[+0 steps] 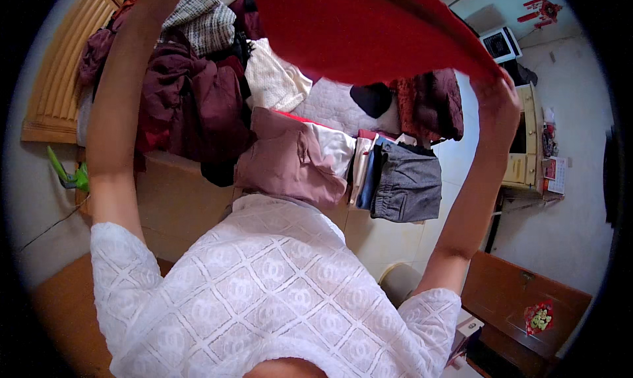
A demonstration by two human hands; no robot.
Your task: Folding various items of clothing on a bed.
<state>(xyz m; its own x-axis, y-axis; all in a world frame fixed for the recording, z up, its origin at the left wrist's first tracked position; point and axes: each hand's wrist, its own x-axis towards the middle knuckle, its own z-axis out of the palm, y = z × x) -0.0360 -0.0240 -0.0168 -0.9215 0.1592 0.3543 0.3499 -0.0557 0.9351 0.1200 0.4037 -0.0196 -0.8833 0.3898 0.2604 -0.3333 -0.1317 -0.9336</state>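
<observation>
A red piece of cloth, likely a garment (346, 31), is held up and spread across the top of the view. My right hand (497, 98) grips its lower right corner. My left arm reaches past the top edge, so the left hand is out of view. Below the cloth, a folded dusty-pink garment (292, 155) lies at the bed's near edge over white fabric (336, 148). To its right is a stack of folded clothes with grey elastic-waist trousers or shorts (408, 185) on the near side. A cream knit garment (277, 76) and a black item (371, 99) lie farther back.
A heap of maroon clothing (198, 101) and a black-and-white woven garment (203, 22) fill the left side, near a wooden headboard (74, 66). Dark red fuzzy fabric (425, 103) lies right on the quilted grey bedcover (326, 106). A bin (399, 281) and wooden chest (524, 299) stand at right.
</observation>
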